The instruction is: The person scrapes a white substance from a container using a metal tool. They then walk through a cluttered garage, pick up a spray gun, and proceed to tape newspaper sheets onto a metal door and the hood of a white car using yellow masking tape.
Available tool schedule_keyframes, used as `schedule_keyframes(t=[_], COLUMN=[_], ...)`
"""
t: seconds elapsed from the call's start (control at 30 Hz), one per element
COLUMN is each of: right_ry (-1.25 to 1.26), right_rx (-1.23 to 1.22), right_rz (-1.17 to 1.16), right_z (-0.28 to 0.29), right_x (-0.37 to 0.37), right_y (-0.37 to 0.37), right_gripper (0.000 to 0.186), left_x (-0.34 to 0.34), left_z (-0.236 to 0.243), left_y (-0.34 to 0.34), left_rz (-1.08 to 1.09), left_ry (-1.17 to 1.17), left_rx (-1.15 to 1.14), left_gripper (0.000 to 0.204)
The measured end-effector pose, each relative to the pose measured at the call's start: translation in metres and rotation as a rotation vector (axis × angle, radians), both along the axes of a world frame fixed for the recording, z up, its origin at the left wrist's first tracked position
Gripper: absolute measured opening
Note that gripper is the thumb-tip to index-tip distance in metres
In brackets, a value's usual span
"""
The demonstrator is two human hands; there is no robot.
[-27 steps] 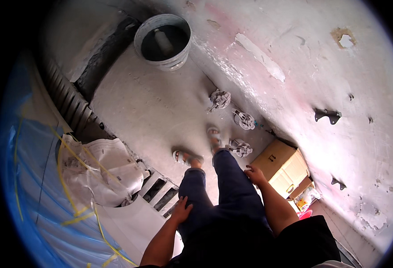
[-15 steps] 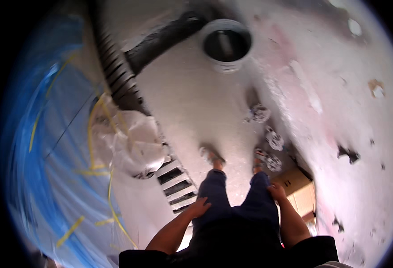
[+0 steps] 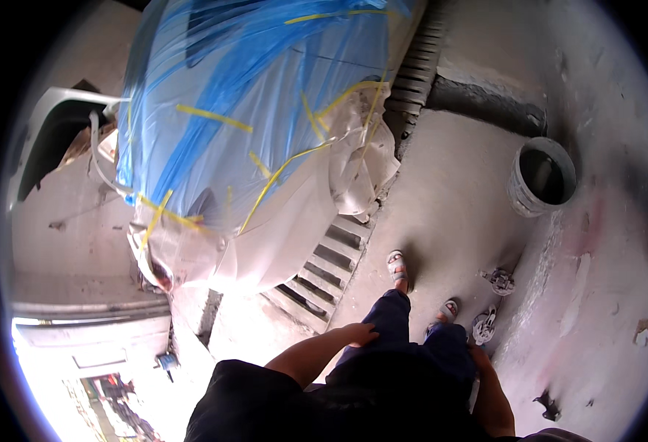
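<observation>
Your left hand (image 3: 359, 335) rests flat, fingers loosely spread, on your dark trouser thigh (image 3: 386, 324) — right hand (image 3: 480, 359) mostly hidden, grip indeterminate — grey concrete floor (image 3: 449, 191), bucket (image 3: 541, 177) at 2 o'clock, blue-sheeted car (image 3: 250, 118) at 11.

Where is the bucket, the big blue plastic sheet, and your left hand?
bucket (image 3: 528, 197), head view, on its pale outer wall.
blue plastic sheet (image 3: 221, 88), head view, on its middle.
left hand (image 3: 359, 335), head view, on its back.
</observation>
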State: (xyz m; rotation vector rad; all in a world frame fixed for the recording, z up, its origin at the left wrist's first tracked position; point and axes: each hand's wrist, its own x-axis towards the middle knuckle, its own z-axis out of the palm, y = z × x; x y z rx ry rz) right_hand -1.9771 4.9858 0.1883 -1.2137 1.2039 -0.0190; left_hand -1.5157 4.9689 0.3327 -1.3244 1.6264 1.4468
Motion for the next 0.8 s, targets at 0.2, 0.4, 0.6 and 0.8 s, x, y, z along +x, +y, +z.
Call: schedule_keyframes(t=[0.2, 0.4, 0.6, 0.8], right_ry=[0.058, 0.007, 0.01, 0.208], right_rx=[0.622, 0.234, -0.321, -0.57], right_rz=[-0.216, 0.329, 0.682, 0.887], right_z=[0.1, -0.026, 0.0, 0.078], right_x=[-0.005, -0.026, 0.018, 0.054], right_y=[-0.007, -0.003, -0.023, -0.039], right_gripper=[0.02, 0.023, 0.026, 0.026], left_x=[-0.022, -0.024, -0.007, 0.0], left_z=[0.012, 0.071, -0.017, -0.009], left_y=[0.109, 0.188, 0.275, 0.291], left_rz=[0.152, 0.742, 0.739, 0.908], left_ry=[0.053, -0.151, -0.102, -0.136], left_rx=[-0.082, -0.014, -0.257, -0.253], left_gripper=[0.047, 0.056, 0.065, 0.06])
